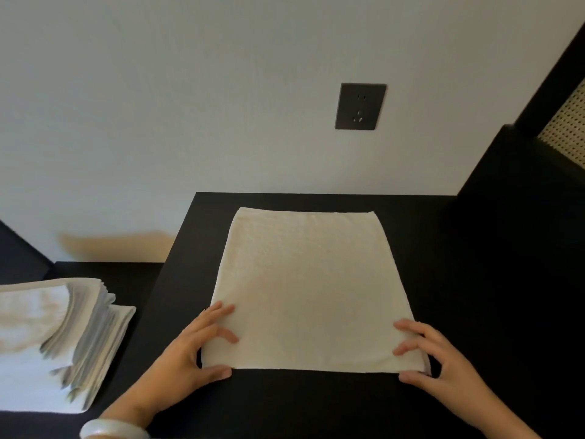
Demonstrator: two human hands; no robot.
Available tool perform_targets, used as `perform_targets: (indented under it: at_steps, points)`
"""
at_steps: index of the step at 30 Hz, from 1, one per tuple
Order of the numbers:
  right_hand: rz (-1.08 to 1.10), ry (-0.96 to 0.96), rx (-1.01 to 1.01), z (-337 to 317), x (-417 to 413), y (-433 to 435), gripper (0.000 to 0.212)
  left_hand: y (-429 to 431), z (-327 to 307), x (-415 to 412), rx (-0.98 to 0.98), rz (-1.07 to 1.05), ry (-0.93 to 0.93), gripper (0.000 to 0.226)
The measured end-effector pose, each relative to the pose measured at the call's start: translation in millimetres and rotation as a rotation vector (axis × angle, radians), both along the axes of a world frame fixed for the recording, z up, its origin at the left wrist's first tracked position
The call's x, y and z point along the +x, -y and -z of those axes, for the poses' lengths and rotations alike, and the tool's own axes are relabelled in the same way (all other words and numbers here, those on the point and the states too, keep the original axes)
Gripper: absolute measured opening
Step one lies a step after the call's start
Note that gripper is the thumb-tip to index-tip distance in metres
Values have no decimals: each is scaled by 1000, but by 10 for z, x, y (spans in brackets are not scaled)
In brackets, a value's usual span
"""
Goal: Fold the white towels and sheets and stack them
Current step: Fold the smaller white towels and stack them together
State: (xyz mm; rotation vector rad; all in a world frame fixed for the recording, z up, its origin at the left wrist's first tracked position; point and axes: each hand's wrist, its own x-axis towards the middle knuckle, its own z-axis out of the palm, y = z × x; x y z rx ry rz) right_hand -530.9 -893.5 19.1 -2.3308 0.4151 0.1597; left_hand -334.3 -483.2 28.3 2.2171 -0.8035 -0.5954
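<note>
Fingers (221, 312) of two hands (190, 350) (443, 359) pinch one towel (310, 286), beside one stack (88, 327).

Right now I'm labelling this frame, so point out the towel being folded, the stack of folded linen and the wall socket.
towel (310, 293), head view, middle of its top face
stack of folded linen (88, 327), head view, its layered edges
wall socket (360, 106), head view, centre of its plate
</note>
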Motion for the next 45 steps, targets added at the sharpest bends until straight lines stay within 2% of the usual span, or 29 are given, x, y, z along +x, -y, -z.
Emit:
perform_targets:
  at_steps: [7, 11, 16, 20, 24, 28, 32, 36, 41, 43, 45]
  points:
    - [53, 107, -34, -101, -26, -91, 35, 9, 3, -1, -68, -68, 71, 25]
    - [69, 116, -68, -184, -24, -148, 33, 29, -71, -14, -75, -103, 68, 23]
    - [1, -24, -162, -491, 47, -79, 12, -35, -373, 120, 57, -13, -85, 26]
    - [-57, -151, 4, -933, 342, 46, 17, 25, -741, 326, 96, 0, -238, 12]
    - [106, -99, 96, -984, 996, 240, 6, 241, -1021, 704, 33, -49, -313, 13]
    - [317, -93, 167, -664, 1649, 335, 4, 588, -845, 1074, -17, -333, -291, 21]
    - [349, -186, 141, -346, 1860, 386, 25, 811, -542, 1234, 177, -415, -192, 32]
    - [372, -146, 126, -323, 1842, 429, 18, 830, -414, 1289, 175, -499, -145, 15]
    - [331, 3, 339, -681, 1951, 479, 23, 861, -539, 1508, -41, -589, -138, 9]
    - [382, 71, 291, -684, 2126, 466, 18, 962, -532, 1672, -56, -624, -90, 8]
    - [430, 93, 200, -571, 2264, 406, 15, 1078, -445, 1769, 21, -613, -44, 6]
